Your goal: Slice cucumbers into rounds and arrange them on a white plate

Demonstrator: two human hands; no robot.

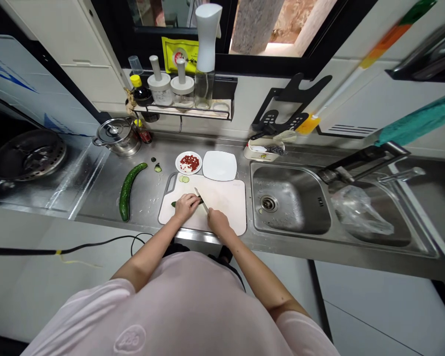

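Note:
On the white cutting board [226, 202] lies a piece of cucumber [174, 203], mostly covered by my left hand [186, 206], whose fingers are closed over it. My right hand [218, 221] grips the handle of a kitchen knife [201, 200]. The blade slants up and left, right beside my left fingertips at the cucumber's right end. Two pale cucumber slices [184, 179] rest near the board's upper left corner. A whole cucumber [127, 190] lies on the steel counter to the left, with small cut-off ends [157, 168] near its top.
Behind the board stand a plate of chopped red chili [178, 164] and a white square plate [219, 157]. A steel pot [124, 143] and a frying pan [27, 153] are at the left. The sink [289, 220] is at the right; a seasoning rack [185, 111] hangs above.

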